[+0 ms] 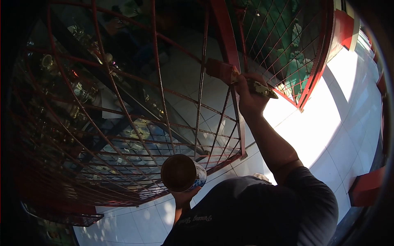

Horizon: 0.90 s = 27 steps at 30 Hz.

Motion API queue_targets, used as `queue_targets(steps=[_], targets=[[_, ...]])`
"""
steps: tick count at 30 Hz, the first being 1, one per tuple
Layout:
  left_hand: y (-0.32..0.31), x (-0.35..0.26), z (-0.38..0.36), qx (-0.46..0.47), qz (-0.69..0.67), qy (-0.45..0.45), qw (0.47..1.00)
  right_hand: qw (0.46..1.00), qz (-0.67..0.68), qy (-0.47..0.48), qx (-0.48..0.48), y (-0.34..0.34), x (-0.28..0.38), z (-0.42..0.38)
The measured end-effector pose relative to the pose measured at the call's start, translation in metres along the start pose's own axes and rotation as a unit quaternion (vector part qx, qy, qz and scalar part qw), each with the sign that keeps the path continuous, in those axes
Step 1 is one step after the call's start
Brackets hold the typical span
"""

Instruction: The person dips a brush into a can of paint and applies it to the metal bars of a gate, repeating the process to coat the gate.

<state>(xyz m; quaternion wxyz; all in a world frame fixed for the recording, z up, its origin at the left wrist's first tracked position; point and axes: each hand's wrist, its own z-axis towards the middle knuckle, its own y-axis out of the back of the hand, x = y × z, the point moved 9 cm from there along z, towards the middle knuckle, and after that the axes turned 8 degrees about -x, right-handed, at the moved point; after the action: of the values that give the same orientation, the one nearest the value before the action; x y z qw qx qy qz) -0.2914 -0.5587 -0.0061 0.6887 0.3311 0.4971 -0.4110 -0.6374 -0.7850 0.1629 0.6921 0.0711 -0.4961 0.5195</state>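
My right hand point(251, 96) is closed around the speckled handle of a wide paintbrush point(220, 70). Its reddish bristles point left, right at a bar of the metal grille point(158, 69) beside the red frame post point(226, 35). Lower down, my left hand point(184, 198) grips a paint can point(200, 175) from below, its open top facing me. The can has a blue and white side and a brownish inside. Behind the can, the crossed grille bars look dark red-brown.
A second grille panel point(283, 41) with a red frame stands at upper right, with green patterned material behind it. Shiny ornaments point(82, 92) lie in shade beyond the bars. White floor tiles point(312, 123) catch bright sun at right. A red block point(367, 187) sits at the right edge.
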Motion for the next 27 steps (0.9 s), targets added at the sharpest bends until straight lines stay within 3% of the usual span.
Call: queue_targets(steps=[3,7,10,14,22,27], targets=[[0.004,-0.002,0.001,-0.003,0.003,-0.004,1.000,0.999,-0.033,0.032,0.019,0.004,-0.019,-0.015],[0.006,0.002,-0.002,-0.008,-0.003,0.003,1.000,0.967,-0.029,0.254,0.015,0.013,0.022,-0.031],[0.009,0.000,-0.002,-0.008,0.003,0.002,1.000,0.930,-0.033,0.353,0.101,-0.005,0.048,-0.036],[0.012,0.001,-0.004,-0.013,0.000,0.002,1.000,0.927,-0.032,0.334,0.170,-0.024,0.051,-0.018],[0.012,0.004,-0.008,-0.020,-0.003,0.002,1.000,0.947,-0.056,0.314,0.036,0.001,0.053,0.002],[0.011,0.003,-0.008,-0.015,0.004,0.005,1.000,0.848,-0.134,0.468,0.212,-0.020,0.054,-0.045]])
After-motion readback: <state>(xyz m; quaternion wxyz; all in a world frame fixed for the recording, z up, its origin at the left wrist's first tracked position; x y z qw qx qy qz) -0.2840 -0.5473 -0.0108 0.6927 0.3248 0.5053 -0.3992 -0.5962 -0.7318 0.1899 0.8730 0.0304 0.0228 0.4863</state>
